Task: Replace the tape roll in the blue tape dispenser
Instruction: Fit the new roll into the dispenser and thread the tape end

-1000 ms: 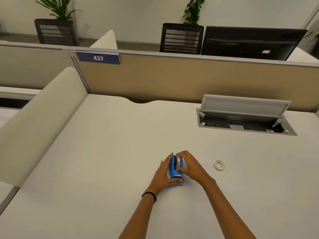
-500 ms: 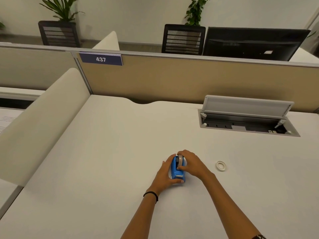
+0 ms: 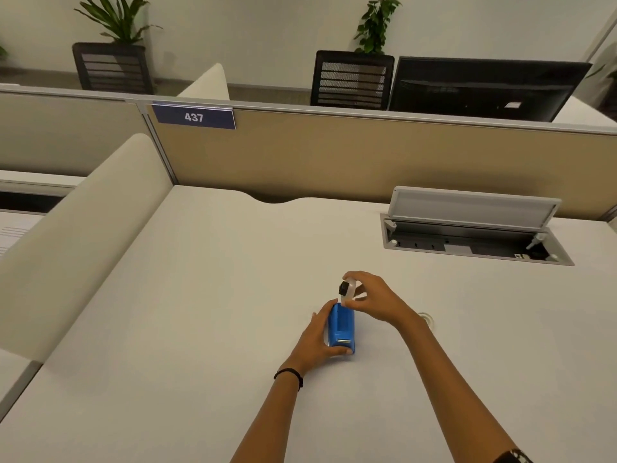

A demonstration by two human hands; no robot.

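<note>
Gripped between the thumb and fingertips of the right hand (image 3: 374,300) is the old tape roll (image 3: 347,290), a pale ring on a black hub, held just above the far end of the blue tape dispenser (image 3: 341,329) and clear of its slot. On the other side, the dispenser is clasped by the left hand (image 3: 315,339), whose grip is pressed round the near left flank with the thumb laid along the front edge, so that the body is kept flat on the desk (image 3: 200,329). A black band is worn on the left wrist.

The step in hand is judged to be the removal of the spent roll: the well of the dispenser is seen open and nothing is seated in it. A second roll (image 3: 425,318), small and whitish, lies on the desk just behind the right forearm and is partly hidden by it; it is taken to be the replacement. The next move would call for the hub to be freed from the old ring, fitted to the new one, and lowered squarely into the slot while the dispenser is steadied.

The desk is pale and otherwise bare, with an open cable hatch (image 3: 474,238) set into it at the far right. Beyond it a tan partition (image 3: 334,155) bearing a plate marked 437 is seen, then mesh chairs, a dark monitor (image 3: 484,88) and potted plants
</note>
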